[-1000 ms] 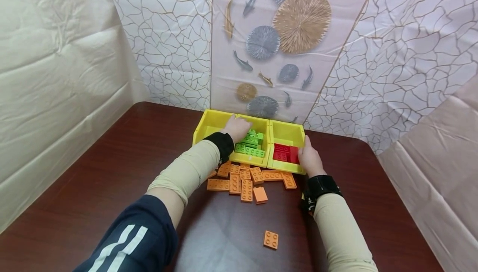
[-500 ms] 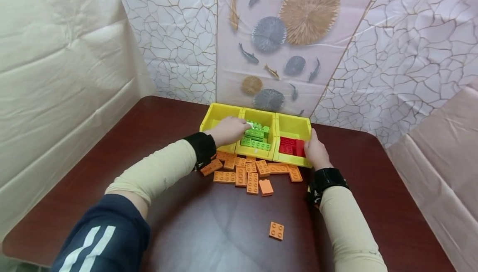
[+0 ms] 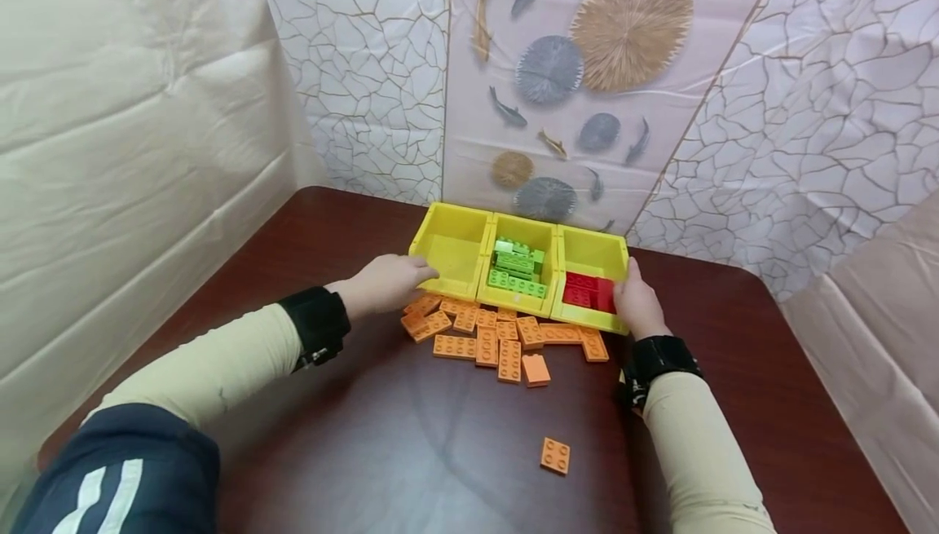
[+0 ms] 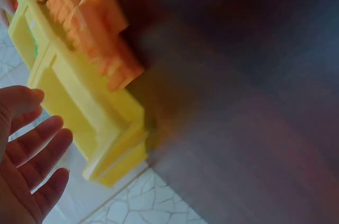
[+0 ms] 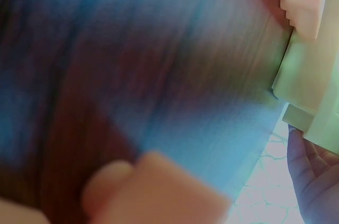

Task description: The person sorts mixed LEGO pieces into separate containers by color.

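Note:
Three yellow bins stand joined in a row in the head view: a left bin, a middle bin with green bricks, and a right bin with red bricks. My left hand hovers by the left bin's near left corner, fingers spread and holding nothing. In the left wrist view its fingers overlap that bin's side. My right hand grips the right bin's outer wall, thumb up near the rim. The right wrist view shows its fingers against the bin's edge.
Several orange toy bricks lie before the bins, with one square orange brick nearer the front. A blurred orange block shows close to the right wrist camera. Patterned sheets hang behind the brown table.
My left hand has come away from the green bricks in the middle bin and moved left, past the left bin. My right hand keeps its place at the right bin. The head view has shifted slightly.

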A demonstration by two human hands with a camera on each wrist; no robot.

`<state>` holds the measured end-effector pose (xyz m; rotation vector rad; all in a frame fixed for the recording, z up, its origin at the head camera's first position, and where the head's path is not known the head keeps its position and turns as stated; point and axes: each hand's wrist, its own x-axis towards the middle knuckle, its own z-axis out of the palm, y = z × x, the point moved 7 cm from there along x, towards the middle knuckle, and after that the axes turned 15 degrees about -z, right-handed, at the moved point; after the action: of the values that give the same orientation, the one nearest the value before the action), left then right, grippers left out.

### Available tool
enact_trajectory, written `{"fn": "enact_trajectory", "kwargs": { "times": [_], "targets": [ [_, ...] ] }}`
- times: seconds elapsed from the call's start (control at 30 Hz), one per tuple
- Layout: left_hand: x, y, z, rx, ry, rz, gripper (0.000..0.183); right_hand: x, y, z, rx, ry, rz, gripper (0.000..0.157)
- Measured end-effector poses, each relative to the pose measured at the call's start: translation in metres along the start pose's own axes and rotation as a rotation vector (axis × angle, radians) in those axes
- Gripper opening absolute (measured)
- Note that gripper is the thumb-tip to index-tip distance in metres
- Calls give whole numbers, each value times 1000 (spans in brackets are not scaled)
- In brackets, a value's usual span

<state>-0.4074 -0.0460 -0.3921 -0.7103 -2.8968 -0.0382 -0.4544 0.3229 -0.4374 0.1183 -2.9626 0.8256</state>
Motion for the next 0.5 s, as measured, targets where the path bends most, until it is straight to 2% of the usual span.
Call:
{"fn": "enact_trajectory", "kwargs": {
  "times": [0.27, 0.5],
  "targets": [
    [-30, 9, 22, 23, -74, 49, 17, -2, 2, -1, 3, -6, 0, 61],
    [-36, 9, 22, 5, -107, 45, 15, -1, 0, 0, 2, -12, -7, 62]
  ]
}}
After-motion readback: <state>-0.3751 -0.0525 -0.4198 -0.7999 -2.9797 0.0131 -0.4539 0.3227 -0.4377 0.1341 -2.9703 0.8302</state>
